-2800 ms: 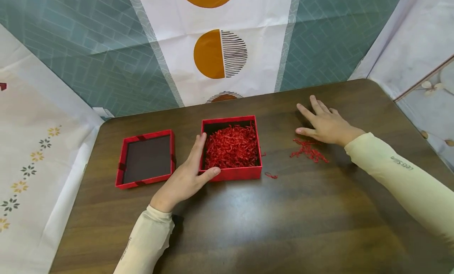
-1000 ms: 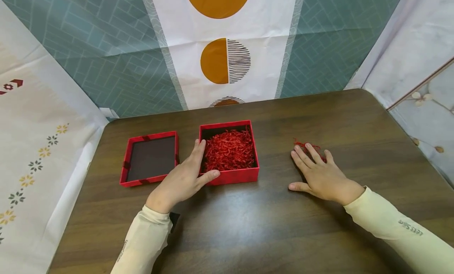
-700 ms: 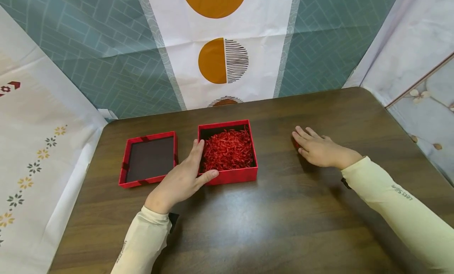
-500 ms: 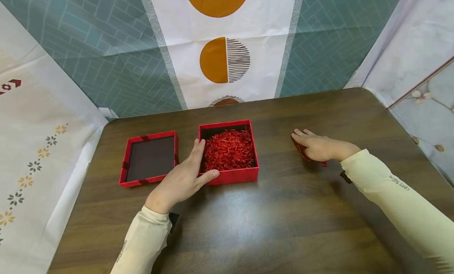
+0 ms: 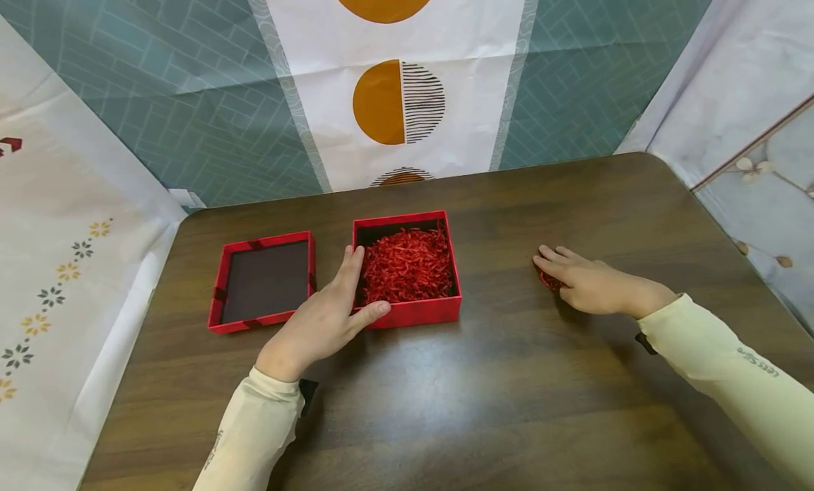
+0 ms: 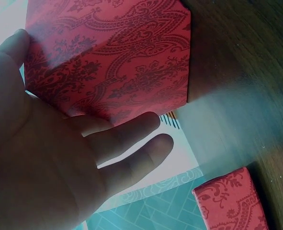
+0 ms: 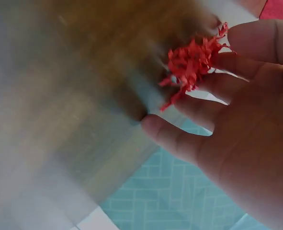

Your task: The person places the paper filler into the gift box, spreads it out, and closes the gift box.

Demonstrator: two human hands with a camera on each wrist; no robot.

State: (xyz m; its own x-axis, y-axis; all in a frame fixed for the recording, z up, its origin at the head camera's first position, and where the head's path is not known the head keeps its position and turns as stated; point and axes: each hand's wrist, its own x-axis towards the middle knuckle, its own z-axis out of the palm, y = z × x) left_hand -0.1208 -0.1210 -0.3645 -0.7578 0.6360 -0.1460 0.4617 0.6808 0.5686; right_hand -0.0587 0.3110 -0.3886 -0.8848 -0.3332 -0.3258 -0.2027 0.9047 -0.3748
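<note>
A red patterned box (image 5: pixel 416 312) stands mid-table, filled with red crinkled paper shreds (image 5: pixel 407 265). My left hand (image 5: pixel 314 328) rests against its left side and front-left corner, fingers straight and thumb spread along the front. In the left wrist view the box wall (image 6: pixel 117 57) rises beside the fingers. Farther right, my right hand (image 5: pixel 594 286) is low over the table, its fingers reaching over a small clump of loose red paper shreds (image 5: pixel 548 279). The right wrist view has that clump (image 7: pixel 191 64) at the fingertips, near the thumb; the hand covers part of it in the head view.
Left of the box lies its red lid (image 5: pixel 216 314), dark inside facing up. Both stand on a brown wooden table (image 5: pixel 509 406). A patterned cloth (image 5: pixel 407 109) hangs behind the far table edge, with pale fabric on both sides.
The right hand has come down from beyond the loose shreds, swept over them and drawn its fingers together over the clump. Stray shreds beside the box are gone. The left hand stays at the box.
</note>
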